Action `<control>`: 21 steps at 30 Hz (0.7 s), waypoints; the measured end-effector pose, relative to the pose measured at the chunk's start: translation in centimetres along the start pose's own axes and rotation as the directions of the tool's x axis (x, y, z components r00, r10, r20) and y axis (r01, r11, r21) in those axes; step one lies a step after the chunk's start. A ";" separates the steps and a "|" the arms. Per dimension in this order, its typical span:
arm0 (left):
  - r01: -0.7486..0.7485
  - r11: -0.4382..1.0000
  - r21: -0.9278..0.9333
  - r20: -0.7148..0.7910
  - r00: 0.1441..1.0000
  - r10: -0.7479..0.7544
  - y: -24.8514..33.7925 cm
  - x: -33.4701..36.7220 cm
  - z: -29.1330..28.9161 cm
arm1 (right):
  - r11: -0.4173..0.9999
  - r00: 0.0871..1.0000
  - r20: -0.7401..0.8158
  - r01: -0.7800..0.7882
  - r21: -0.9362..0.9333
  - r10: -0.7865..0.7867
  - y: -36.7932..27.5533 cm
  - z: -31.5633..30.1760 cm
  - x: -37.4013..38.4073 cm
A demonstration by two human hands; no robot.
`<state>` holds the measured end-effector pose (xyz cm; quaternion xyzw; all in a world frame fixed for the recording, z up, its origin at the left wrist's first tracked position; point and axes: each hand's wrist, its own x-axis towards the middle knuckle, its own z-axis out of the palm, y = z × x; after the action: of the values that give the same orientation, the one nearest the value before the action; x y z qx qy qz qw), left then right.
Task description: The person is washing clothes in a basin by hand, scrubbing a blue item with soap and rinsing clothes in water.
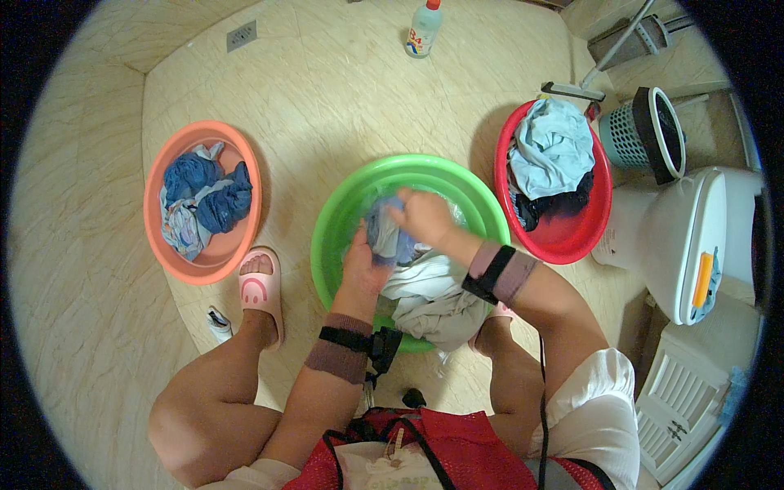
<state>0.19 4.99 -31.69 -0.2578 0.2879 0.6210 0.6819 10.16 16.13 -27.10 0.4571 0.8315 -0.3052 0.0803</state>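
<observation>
Over a green basin (323,265) on the floor, both my hands grip a wet blue-grey cloth garment (381,232), slightly smeared by motion. My left hand (362,263) holds its near left side, with the fingers partly hidden. On the garment's upper right, my right hand (426,218) is closed in a fist on the fabric. Water shows in the basin under the hands. White and beige clothes (437,300) lie bunched on the basin's near right side, partly over the rim. The garment's exact kind cannot be made out.
An orange basin (155,237) with blue and patterned clothes stands left, a red basin (603,224) with light blue and black clothes right. Beyond are a red-capped bottle (423,31) and a squeegee (573,91). A bin (625,135) and a toilet (694,245) stand far right.
</observation>
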 end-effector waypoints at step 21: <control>-0.044 0.996 0.074 0.060 0.997 0.039 1.8 -4.4 2.9 | 0.865 0.904 -0.035 0.419 0.275 -0.427 -6.7 -1.1 -6.1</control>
<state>-1.68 4.19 -26.54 -0.2075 0.2962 0.6311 0.6862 8.41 9.80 -20.82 0.2664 0.8595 -0.4343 -0.0418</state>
